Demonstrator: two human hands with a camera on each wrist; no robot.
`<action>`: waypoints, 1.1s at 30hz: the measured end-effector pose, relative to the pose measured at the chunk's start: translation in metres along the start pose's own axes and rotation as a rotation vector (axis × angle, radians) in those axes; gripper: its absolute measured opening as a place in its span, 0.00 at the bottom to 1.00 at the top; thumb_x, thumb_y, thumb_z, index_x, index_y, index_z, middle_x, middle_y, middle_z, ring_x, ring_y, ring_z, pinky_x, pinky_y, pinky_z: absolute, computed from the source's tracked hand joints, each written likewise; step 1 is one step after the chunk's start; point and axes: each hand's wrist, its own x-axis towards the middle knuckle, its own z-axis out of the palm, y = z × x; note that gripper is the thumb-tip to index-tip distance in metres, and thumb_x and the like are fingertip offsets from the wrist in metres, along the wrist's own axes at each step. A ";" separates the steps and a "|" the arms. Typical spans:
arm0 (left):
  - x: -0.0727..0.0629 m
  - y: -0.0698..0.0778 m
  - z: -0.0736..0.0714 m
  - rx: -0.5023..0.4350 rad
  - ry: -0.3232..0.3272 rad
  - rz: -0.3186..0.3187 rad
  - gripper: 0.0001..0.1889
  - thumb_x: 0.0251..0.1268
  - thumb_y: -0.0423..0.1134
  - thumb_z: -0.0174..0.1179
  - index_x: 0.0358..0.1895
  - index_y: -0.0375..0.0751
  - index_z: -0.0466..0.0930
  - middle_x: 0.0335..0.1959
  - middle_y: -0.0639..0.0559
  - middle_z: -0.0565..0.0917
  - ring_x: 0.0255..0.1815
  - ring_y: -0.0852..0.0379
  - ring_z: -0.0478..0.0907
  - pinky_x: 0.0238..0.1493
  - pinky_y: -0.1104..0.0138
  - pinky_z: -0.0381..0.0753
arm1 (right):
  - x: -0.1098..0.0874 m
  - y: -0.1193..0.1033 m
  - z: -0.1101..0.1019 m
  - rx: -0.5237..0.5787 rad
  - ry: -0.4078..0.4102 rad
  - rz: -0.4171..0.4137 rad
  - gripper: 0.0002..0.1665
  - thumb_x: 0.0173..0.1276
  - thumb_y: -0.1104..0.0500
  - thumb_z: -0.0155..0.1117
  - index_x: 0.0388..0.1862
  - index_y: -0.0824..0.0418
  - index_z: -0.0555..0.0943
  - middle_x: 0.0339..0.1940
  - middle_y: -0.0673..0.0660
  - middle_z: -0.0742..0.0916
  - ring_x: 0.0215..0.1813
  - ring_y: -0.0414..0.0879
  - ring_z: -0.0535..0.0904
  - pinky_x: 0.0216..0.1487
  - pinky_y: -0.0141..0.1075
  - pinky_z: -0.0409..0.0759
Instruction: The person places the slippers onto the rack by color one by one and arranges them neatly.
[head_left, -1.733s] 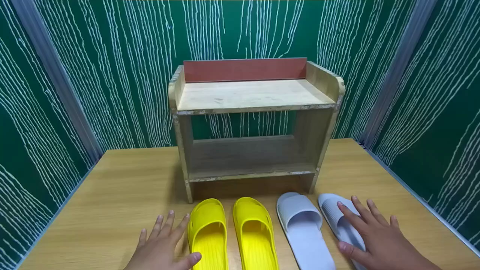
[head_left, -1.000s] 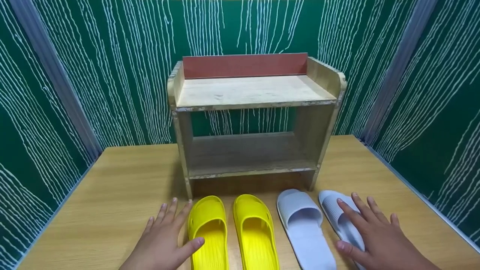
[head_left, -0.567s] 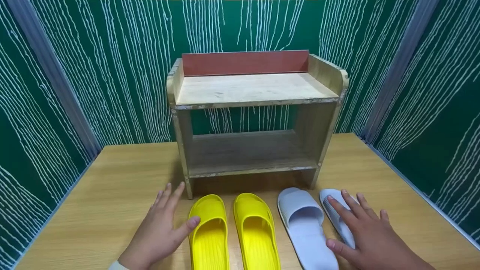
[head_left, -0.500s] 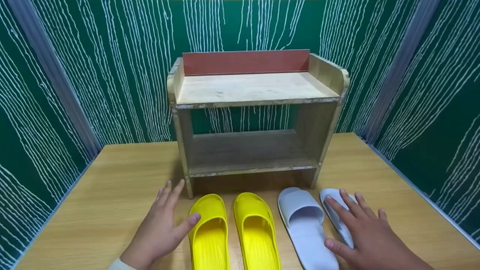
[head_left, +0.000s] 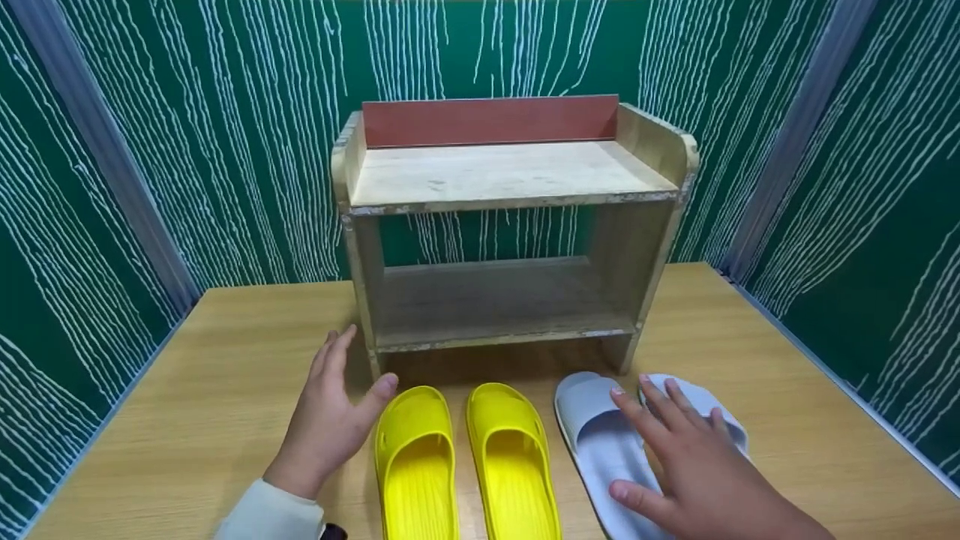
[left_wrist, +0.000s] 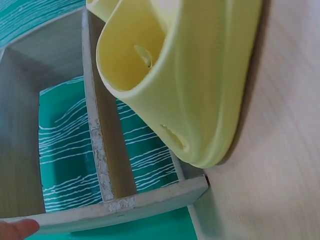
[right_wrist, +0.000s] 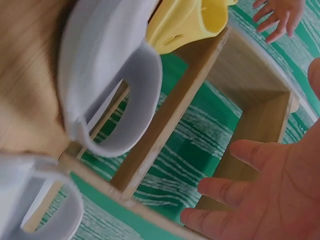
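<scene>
My left hand (head_left: 322,420) hovers left of the yellow slippers, its thumb spread and its fingers extended toward the shelf's left leg. It holds nothing. The left yellow slipper (head_left: 416,412) and the right yellow slipper (head_left: 504,409) lie side by side, toes toward the shelf. To their right lies a pair of pale grey slippers: the left one (head_left: 589,397) and the right one (head_left: 720,397). Over this pair my right hand (head_left: 697,465) is spread, hiding much of the right slipper. In the right wrist view that palm (right_wrist: 285,185) is bare, its fingers apart from the slippers.
Behind the slippers stands a two-tier wooden shelf (head_left: 517,176) with a red back strip (head_left: 491,121). It stands on a wood-grain table (head_left: 225,360). Green walls (head_left: 502,45) with white drip lines enclose the table. A small dark object (head_left: 333,532) shows beside my left sleeve (head_left: 270,514).
My left hand has moved forward and turned, with more sleeve showing. My right hand has shifted left over the grey slippers, uncovering the right one's toe and outer side. The slippers have stayed put.
</scene>
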 end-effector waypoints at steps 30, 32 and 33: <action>0.043 0.003 0.011 -0.338 0.137 -0.051 0.48 0.73 0.62 0.62 0.86 0.52 0.46 0.88 0.49 0.47 0.87 0.39 0.49 0.79 0.44 0.63 | 0.018 -0.071 -0.010 0.111 -0.089 -0.098 0.59 0.55 0.10 0.53 0.84 0.22 0.51 0.89 0.45 0.52 0.89 0.63 0.44 0.74 0.78 0.39; 0.045 0.003 0.012 -0.361 0.143 -0.052 0.48 0.73 0.62 0.62 0.86 0.52 0.46 0.88 0.49 0.48 0.87 0.39 0.49 0.79 0.45 0.62 | 0.019 -0.073 -0.011 0.109 -0.097 -0.088 0.59 0.55 0.10 0.54 0.84 0.21 0.50 0.89 0.44 0.51 0.89 0.62 0.44 0.75 0.78 0.39; 0.046 0.002 0.013 -0.372 0.146 -0.053 0.48 0.73 0.62 0.62 0.86 0.52 0.46 0.88 0.50 0.48 0.87 0.40 0.50 0.79 0.45 0.63 | 0.020 -0.075 -0.011 0.110 -0.099 -0.088 0.59 0.55 0.10 0.54 0.84 0.21 0.50 0.89 0.44 0.52 0.89 0.62 0.43 0.75 0.77 0.39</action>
